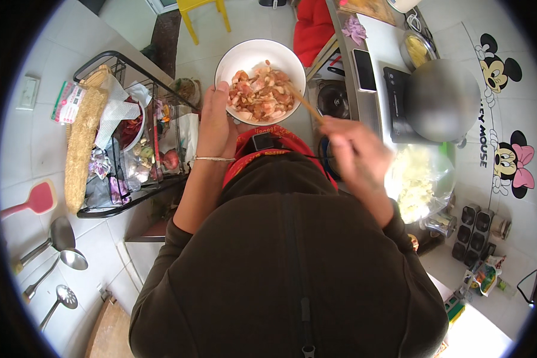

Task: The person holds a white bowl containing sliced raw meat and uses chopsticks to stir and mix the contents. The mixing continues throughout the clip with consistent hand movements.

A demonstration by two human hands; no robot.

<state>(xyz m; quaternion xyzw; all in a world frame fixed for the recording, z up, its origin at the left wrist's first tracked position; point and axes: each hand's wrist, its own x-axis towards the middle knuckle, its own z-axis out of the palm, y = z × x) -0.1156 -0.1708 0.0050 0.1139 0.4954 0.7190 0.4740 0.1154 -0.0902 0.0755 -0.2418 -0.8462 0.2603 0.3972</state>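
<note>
A white bowl (260, 46) holds pieces of raw meat (262, 96) in front of my body. My left hand (217, 121) grips its left side, the thumb over the rim. In my right hand (355, 150), blurred by motion, are wooden chopsticks (308, 106); their tips reach into the meat at the bowl's right side. Whether one or two sticks are held is hard to tell. To the right of my right hand lies a clear plastic bag (416, 183) with pale chopped vegetable in it.
At right, the counter carries a phone (364, 70), a black cooktop (396, 105), a dark round pan or lid (442, 100) and a metal bowl (417, 51). A black wire rack (116, 212) with vegetables stands at left. Beyond are a yellow stool (202, 6) and a red cushion (313, 33).
</note>
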